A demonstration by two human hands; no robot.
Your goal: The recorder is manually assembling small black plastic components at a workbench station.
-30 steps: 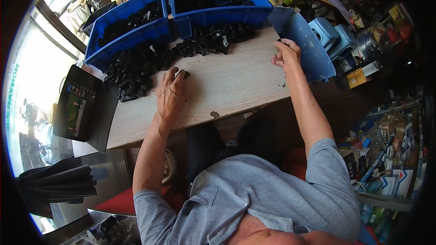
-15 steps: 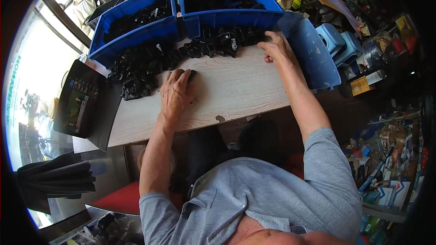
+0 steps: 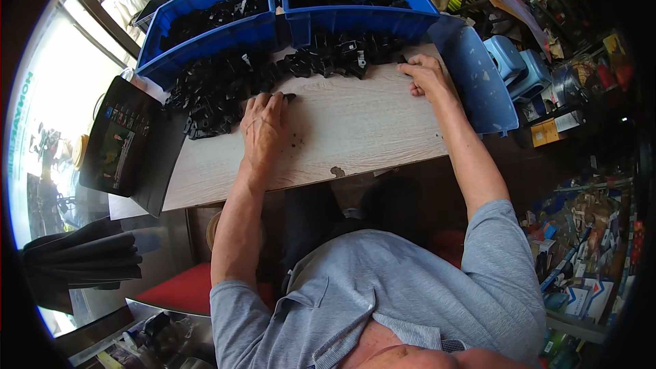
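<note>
A dark tablet (image 3: 116, 140) leans at the desk's (image 3: 355, 137) left edge. The left hand (image 3: 263, 126) lies flat, fingers together, touching the black parts (image 3: 219, 92) heaped far left, seemingly to draw some nearer. The right hand (image 3: 425, 76), fingers curled, rests at the heap's right end, below two blue bins (image 3: 355, 24).

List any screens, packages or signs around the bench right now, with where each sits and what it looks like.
Tablet screen: left end of the table, propped in a black case, dark display with small coloured patches.
Small box: on the floor right of the table, yellow-brown with a white label.
Printed cartons: lower right, stacked, blue and white.
Window lettering: far left, green, on bright glass.
</note>
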